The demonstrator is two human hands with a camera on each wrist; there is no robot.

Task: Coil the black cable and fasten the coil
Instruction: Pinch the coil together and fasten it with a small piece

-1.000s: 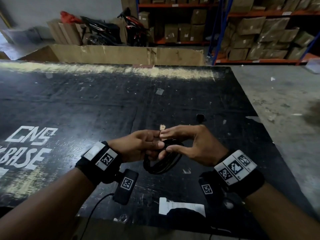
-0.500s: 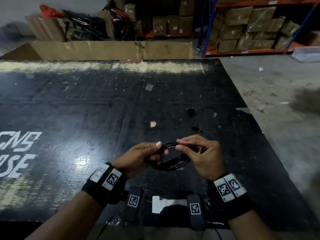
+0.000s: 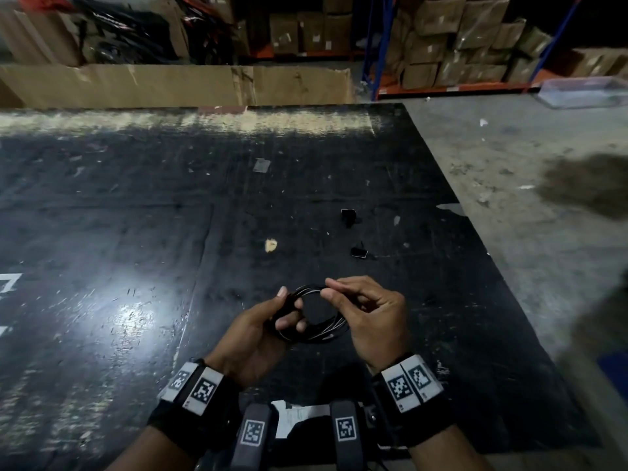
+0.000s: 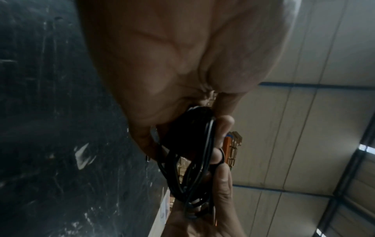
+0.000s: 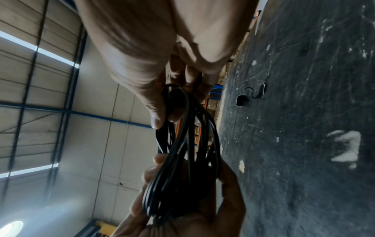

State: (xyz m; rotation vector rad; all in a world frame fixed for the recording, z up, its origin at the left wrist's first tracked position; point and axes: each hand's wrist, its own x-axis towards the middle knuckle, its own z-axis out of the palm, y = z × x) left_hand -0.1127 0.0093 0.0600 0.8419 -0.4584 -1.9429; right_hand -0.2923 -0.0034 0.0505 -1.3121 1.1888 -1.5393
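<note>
The black cable (image 3: 319, 329) is wound into a small round coil of several loops, held just above the black table (image 3: 170, 232) between both hands. My left hand (image 3: 272, 317) grips the coil's left side, thumb on top and fingers curled under it. My right hand (image 3: 356, 307) pinches the top right of the coil between thumb and forefinger. In the left wrist view the cable (image 4: 194, 160) runs through my curled fingers. From the right wrist the coil (image 5: 182, 152) shows edge-on, spanning both hands. Two small black fasteners (image 3: 348, 215) (image 3: 358, 252) lie on the table beyond the hands.
A white paper label (image 3: 299, 416) lies at the near table edge by my wrists. A tan scrap (image 3: 271, 245) sits mid-table. Cardboard sheets (image 3: 176, 85) stand behind the far edge. Shelving with boxes (image 3: 458, 45) stands at the back. Grey concrete floor (image 3: 526, 164) is on the right.
The hands drew back toward me with the coil. They moved apart and the coil now shows as an open ring. The right hand moved to its top right.
</note>
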